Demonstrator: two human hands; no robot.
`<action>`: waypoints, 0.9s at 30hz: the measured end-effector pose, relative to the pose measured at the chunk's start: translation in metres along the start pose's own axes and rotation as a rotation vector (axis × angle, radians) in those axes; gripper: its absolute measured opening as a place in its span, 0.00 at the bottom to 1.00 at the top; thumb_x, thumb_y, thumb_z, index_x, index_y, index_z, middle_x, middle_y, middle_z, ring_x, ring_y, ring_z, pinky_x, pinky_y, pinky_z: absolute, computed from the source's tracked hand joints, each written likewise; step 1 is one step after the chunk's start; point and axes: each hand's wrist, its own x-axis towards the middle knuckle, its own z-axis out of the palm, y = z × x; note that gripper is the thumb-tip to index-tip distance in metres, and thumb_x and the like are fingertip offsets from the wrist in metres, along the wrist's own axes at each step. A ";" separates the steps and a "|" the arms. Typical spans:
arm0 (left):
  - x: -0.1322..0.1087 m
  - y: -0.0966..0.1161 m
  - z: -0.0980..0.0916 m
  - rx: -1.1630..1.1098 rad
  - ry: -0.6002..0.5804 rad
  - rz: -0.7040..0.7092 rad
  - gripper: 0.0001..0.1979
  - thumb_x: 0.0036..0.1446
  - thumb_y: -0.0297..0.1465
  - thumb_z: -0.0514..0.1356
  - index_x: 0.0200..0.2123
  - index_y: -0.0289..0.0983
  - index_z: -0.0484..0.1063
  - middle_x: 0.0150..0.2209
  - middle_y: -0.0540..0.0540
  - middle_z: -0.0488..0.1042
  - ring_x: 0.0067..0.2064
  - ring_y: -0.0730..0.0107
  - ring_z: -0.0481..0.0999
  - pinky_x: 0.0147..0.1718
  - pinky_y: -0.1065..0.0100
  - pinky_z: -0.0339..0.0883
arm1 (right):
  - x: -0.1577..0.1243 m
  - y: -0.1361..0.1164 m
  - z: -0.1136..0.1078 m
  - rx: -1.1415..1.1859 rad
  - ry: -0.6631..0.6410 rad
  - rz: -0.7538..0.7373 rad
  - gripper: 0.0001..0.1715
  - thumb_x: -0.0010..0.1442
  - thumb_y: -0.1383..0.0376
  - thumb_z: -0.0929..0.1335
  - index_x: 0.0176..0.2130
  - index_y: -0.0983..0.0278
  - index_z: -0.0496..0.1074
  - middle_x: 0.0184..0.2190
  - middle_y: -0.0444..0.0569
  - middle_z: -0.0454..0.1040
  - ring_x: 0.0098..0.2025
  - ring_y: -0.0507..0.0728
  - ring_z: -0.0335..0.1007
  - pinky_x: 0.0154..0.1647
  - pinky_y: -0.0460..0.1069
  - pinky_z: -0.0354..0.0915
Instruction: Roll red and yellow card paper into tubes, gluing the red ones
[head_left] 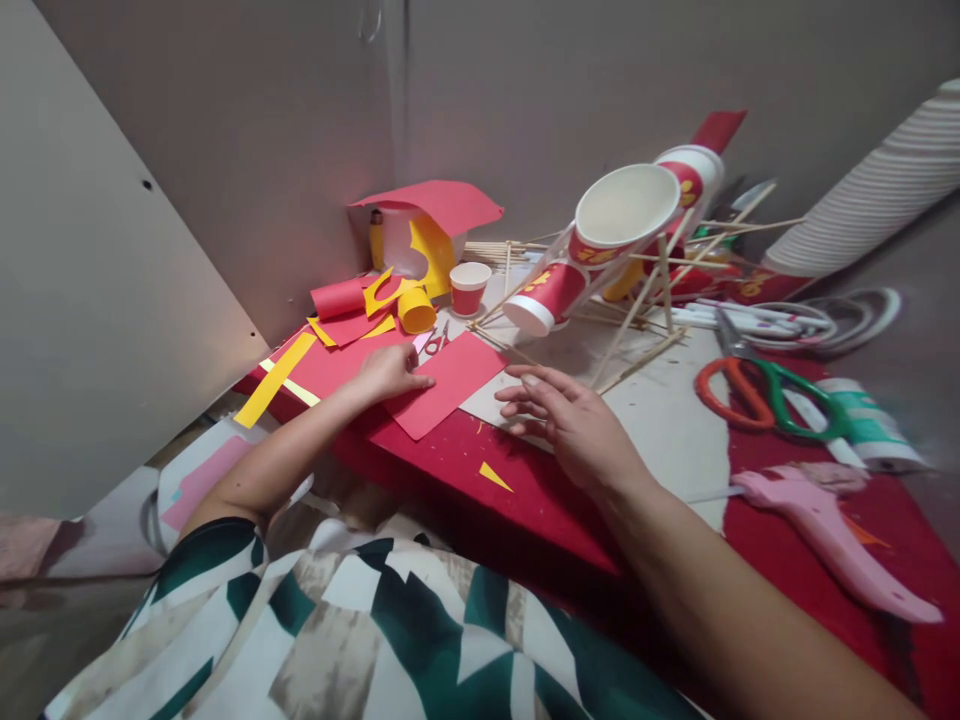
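Observation:
My left hand [390,372] rests with curled fingers on a red paper sheet [450,385] lying on the red table [525,490], fingertips pressing its left edge. My right hand [570,420] hovers just right of that sheet, fingers spread and holding nothing. Small pink scissors [435,340] lie just beyond the sheet. A yellow paper scrap [495,477] lies near the table's front edge.
A structure of red-and-white paper cups [622,215] on wooden sticks [637,320] stands behind my right hand. Orange-and-green scissors [765,395], a pink glue gun [832,530], a tape roll [870,425], yellow strips [274,380] and paper rolls [375,295] lie about. Walls close in at left and behind.

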 end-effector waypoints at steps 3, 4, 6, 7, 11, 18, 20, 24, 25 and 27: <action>0.001 0.000 0.002 -0.077 -0.020 -0.014 0.15 0.47 0.38 0.71 0.26 0.38 0.68 0.27 0.49 0.72 0.30 0.65 0.69 0.31 0.66 0.56 | 0.000 0.000 0.001 -0.001 -0.026 -0.001 0.25 0.44 0.52 0.79 0.40 0.61 0.77 0.31 0.46 0.81 0.29 0.50 0.74 0.24 0.41 0.70; 0.001 -0.001 0.003 -0.110 -0.019 -0.017 0.15 0.47 0.36 0.71 0.25 0.38 0.67 0.25 0.50 0.70 0.29 0.66 0.67 0.30 0.66 0.54 | 0.000 0.000 0.002 0.001 -0.032 -0.001 0.25 0.44 0.52 0.79 0.40 0.61 0.77 0.31 0.46 0.80 0.29 0.50 0.73 0.24 0.41 0.70; 0.000 -0.002 0.005 -0.194 -0.019 -0.015 0.15 0.46 0.32 0.70 0.23 0.39 0.64 0.23 0.52 0.67 0.27 0.69 0.65 0.29 0.67 0.53 | 0.001 0.000 0.002 0.009 -0.036 0.007 0.26 0.44 0.52 0.79 0.40 0.61 0.77 0.30 0.46 0.80 0.29 0.50 0.73 0.24 0.42 0.69; -0.001 -0.003 0.006 -0.246 -0.020 -0.010 0.14 0.46 0.30 0.69 0.23 0.39 0.63 0.22 0.53 0.66 0.27 0.70 0.63 0.29 0.67 0.52 | 0.002 0.000 0.002 0.015 -0.033 0.009 0.26 0.44 0.53 0.79 0.40 0.61 0.77 0.30 0.46 0.80 0.29 0.50 0.73 0.24 0.42 0.69; -0.005 -0.005 0.008 -0.508 -0.032 0.025 0.14 0.48 0.33 0.66 0.25 0.39 0.61 0.22 0.56 0.63 0.26 0.74 0.62 0.28 0.70 0.55 | 0.009 0.003 -0.003 0.043 0.063 -0.043 0.25 0.44 0.54 0.78 0.40 0.60 0.75 0.33 0.46 0.79 0.30 0.51 0.72 0.24 0.43 0.68; -0.015 0.016 0.001 -0.892 -0.241 0.023 0.24 0.40 0.42 0.73 0.31 0.39 0.62 0.23 0.57 0.65 0.24 0.77 0.67 0.29 0.72 0.61 | 0.021 0.006 -0.008 0.003 0.136 -0.212 0.38 0.44 0.53 0.78 0.53 0.56 0.71 0.49 0.47 0.77 0.42 0.55 0.75 0.33 0.47 0.70; -0.016 0.024 0.002 -0.939 -0.309 0.015 0.25 0.39 0.39 0.75 0.31 0.38 0.64 0.23 0.57 0.66 0.25 0.78 0.69 0.29 0.73 0.63 | 0.022 0.006 -0.008 0.043 0.077 -0.242 0.35 0.44 0.53 0.78 0.51 0.57 0.73 0.46 0.47 0.80 0.40 0.55 0.75 0.35 0.48 0.71; -0.013 0.032 0.006 -0.997 -0.376 0.029 0.21 0.44 0.39 0.75 0.37 0.38 0.71 0.23 0.56 0.69 0.25 0.79 0.69 0.28 0.75 0.64 | 0.022 0.004 -0.009 0.202 0.147 -0.209 0.25 0.40 0.54 0.80 0.37 0.62 0.77 0.32 0.46 0.83 0.32 0.55 0.76 0.37 0.52 0.74; -0.012 0.032 0.005 -1.019 -0.367 0.052 0.20 0.47 0.39 0.74 0.41 0.38 0.73 0.24 0.55 0.70 0.25 0.79 0.69 0.27 0.75 0.64 | 0.022 0.003 -0.010 0.227 0.170 -0.200 0.24 0.40 0.54 0.80 0.35 0.62 0.77 0.31 0.46 0.83 0.31 0.55 0.76 0.36 0.52 0.74; -0.012 0.029 0.002 -1.049 -0.322 0.127 0.21 0.55 0.39 0.69 0.51 0.40 0.74 0.26 0.53 0.74 0.25 0.79 0.71 0.28 0.75 0.66 | 0.022 0.001 -0.012 0.263 0.203 -0.198 0.21 0.40 0.56 0.80 0.33 0.62 0.77 0.29 0.46 0.82 0.30 0.55 0.77 0.35 0.51 0.75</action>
